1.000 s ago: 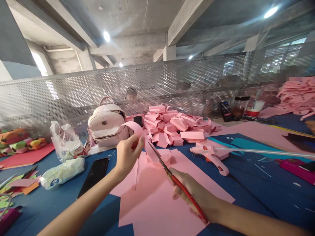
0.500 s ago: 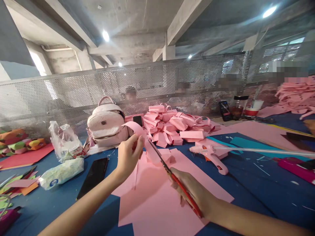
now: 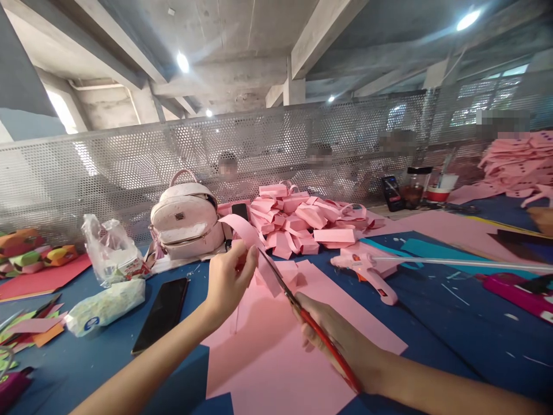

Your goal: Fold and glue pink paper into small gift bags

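Observation:
Pinched in my left hand [image 3: 230, 278] is a curled pink paper strip [image 3: 242, 227], held up above the table. My right hand [image 3: 339, 337] grips red-handled scissors [image 3: 322, 335]; their blades point up and left along the strip, close to my left fingertips. Whether the blades are fully closed is hard to make out. Beneath both hands lie large pink paper sheets [image 3: 276, 360], overlapping on the blue table. A small folded pink paper piece [image 3: 290, 274] rests at their far edge, partly behind the scissors.
Behind stands a heap of folded pink paper pieces [image 3: 298, 216], beside a pale pink backpack [image 3: 185, 216]. On the right lies a pink glue gun [image 3: 367, 274] with its cord. On the left are a black phone [image 3: 162, 314] and a tissue pack [image 3: 106, 306]. A perforated metal screen [image 3: 268, 144] closes the back.
My left hand has shifted slightly right and down with the strip. The scissors' handles have come closer together, and the view has moved a little.

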`<action>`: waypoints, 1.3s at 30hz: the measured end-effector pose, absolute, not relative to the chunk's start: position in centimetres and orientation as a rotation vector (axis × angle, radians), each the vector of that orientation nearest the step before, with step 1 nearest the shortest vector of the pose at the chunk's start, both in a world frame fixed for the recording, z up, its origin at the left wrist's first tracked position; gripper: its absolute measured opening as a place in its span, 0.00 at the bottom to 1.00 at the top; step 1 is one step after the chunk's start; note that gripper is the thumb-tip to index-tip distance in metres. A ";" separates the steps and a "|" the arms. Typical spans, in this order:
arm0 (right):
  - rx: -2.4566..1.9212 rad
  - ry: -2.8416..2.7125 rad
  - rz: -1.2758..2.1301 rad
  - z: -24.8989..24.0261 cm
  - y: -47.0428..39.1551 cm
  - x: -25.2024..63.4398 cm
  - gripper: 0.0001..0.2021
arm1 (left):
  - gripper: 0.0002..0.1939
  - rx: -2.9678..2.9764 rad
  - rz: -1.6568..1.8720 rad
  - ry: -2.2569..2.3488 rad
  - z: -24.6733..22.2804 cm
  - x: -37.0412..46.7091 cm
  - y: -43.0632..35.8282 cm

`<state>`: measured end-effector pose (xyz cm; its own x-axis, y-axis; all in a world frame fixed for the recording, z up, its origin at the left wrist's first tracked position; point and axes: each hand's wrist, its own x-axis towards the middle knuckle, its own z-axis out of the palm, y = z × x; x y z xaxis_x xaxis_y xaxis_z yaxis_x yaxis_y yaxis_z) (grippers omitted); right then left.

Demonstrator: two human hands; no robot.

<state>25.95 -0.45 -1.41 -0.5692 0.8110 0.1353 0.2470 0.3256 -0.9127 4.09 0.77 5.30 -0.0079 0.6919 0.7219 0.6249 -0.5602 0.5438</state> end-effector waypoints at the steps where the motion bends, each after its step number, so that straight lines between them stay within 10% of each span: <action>1: -0.929 -1.984 1.257 -1.6 -0.4 25.9 0.18 | 0.21 2.168 1.643 1.442 5.2 4.2 0.7; 39: -0.863 -1.948 1.369 -1.2 -0.8 25.5 0.24 | 0.20 1.982 1.460 1.308 3.9 5.7 0.1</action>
<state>25.54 -0.84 -1.23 -0.6090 0.7862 0.1051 0.1675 0.2570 -0.9518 5.69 0.07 3.90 0.0418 0.8281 0.5591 0.4653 -0.5113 0.7225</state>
